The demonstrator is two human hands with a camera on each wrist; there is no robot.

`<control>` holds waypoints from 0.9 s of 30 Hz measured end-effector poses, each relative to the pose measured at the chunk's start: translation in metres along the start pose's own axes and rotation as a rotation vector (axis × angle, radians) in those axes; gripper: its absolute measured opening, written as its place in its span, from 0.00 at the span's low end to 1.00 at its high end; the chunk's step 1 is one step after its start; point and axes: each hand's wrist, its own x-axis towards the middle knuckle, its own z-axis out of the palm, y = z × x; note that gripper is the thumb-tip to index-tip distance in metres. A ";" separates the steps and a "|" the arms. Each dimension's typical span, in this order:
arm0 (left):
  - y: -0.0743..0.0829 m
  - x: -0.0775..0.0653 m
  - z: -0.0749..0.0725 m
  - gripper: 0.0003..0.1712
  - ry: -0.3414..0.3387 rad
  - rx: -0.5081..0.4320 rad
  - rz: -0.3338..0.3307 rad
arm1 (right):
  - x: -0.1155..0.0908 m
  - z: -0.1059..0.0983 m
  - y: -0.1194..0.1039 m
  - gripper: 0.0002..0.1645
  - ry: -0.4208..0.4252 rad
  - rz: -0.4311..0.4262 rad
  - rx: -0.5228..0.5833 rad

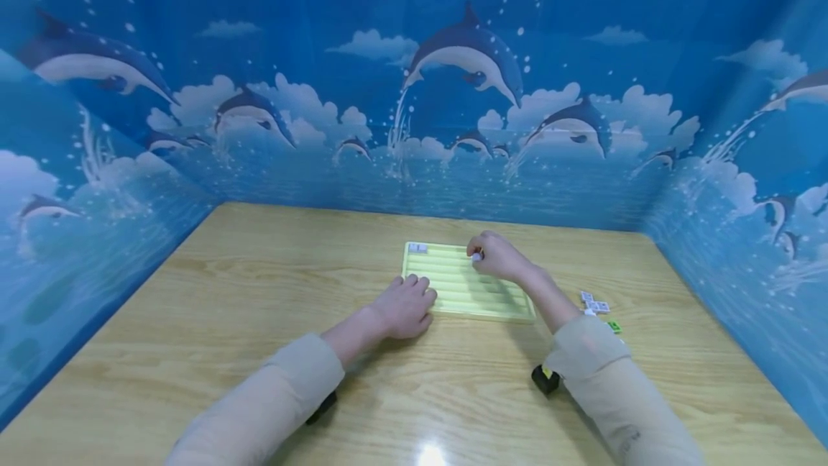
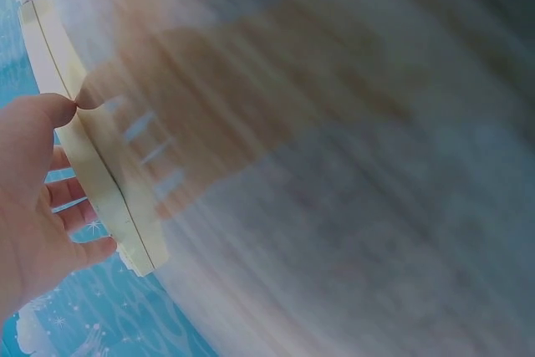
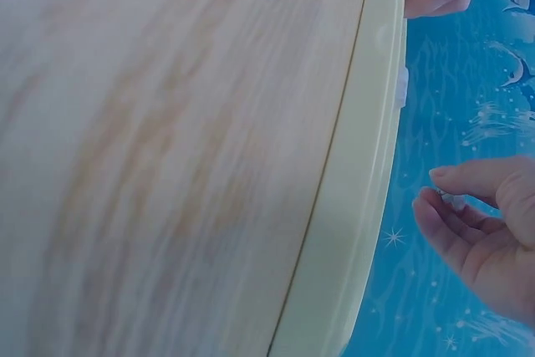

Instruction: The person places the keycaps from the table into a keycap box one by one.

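A pale yellow-green tray [image 1: 453, 300] with long parallel ridges lies on the table. My left hand [image 1: 404, 306] rests over its near-left corner with spread fingers; in the left wrist view the thumb [image 2: 54, 110] touches the tray's near edge. Above the tray's far right part, my right hand [image 1: 501, 257] pinches a small white piece [image 1: 477, 257] between thumb and fingertips. The right wrist view shows that piece [image 3: 452, 201] mostly covered by the fingers. Two small white tiles [image 1: 417, 247] sit side by side in the tray's far-left corner.
Several small white tiles [image 1: 596, 305] and a green one [image 1: 613, 326] lie loose right of the tray, beside the right forearm. Dark wrist devices [image 1: 545, 380] hang under both sleeves. A blue dolphin-print curtain [image 1: 362, 185] encloses the wooden table [image 1: 272, 257] at the back and sides.
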 end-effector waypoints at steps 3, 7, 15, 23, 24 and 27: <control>0.000 0.000 0.000 0.21 0.002 -0.002 0.001 | 0.003 0.000 -0.002 0.13 0.001 -0.023 -0.012; 0.000 0.000 0.000 0.21 -0.001 -0.013 0.002 | 0.008 0.002 -0.006 0.13 0.003 -0.030 -0.040; 0.000 0.002 0.000 0.21 -0.010 -0.019 0.000 | 0.019 0.005 -0.014 0.18 -0.007 0.040 -0.013; 0.000 0.001 0.000 0.22 -0.013 -0.010 -0.003 | 0.027 0.009 -0.014 0.18 -0.010 0.080 0.052; 0.000 0.001 0.000 0.22 -0.013 -0.008 -0.003 | 0.027 0.009 -0.014 0.18 -0.012 0.084 0.053; 0.000 0.001 0.001 0.22 -0.011 -0.005 -0.003 | 0.030 0.011 -0.014 0.16 -0.022 0.104 0.045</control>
